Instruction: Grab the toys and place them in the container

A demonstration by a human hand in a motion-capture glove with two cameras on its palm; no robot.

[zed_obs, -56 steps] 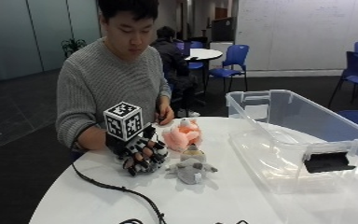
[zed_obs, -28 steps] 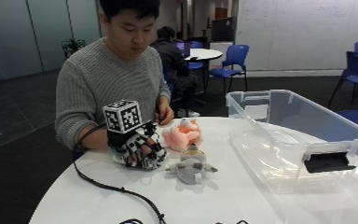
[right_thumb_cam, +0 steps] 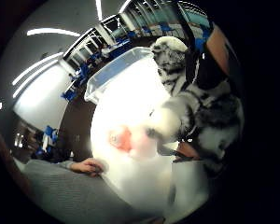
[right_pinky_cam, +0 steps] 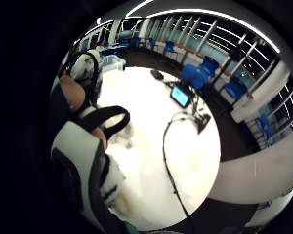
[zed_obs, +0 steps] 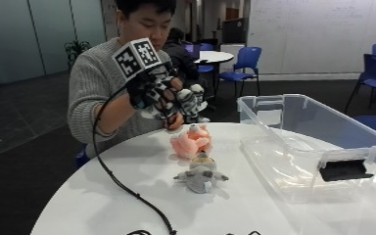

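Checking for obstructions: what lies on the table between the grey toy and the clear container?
Nothing: in the outside view, only bare white table separates the grey toy from the clear container.

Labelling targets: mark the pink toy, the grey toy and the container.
pink toy (zed_obs: pixel 190 141), outside view, its body.
grey toy (zed_obs: pixel 201 177), outside view, its back.
container (zed_obs: pixel 370 136), outside view, far rim.

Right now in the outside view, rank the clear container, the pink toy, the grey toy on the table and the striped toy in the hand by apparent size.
1. Clear container, by far the largest.
2. Pink toy and grey toy: these look alike, so no ranking.
3. Striped toy: unsure, since the gloved right hand covers part of it.
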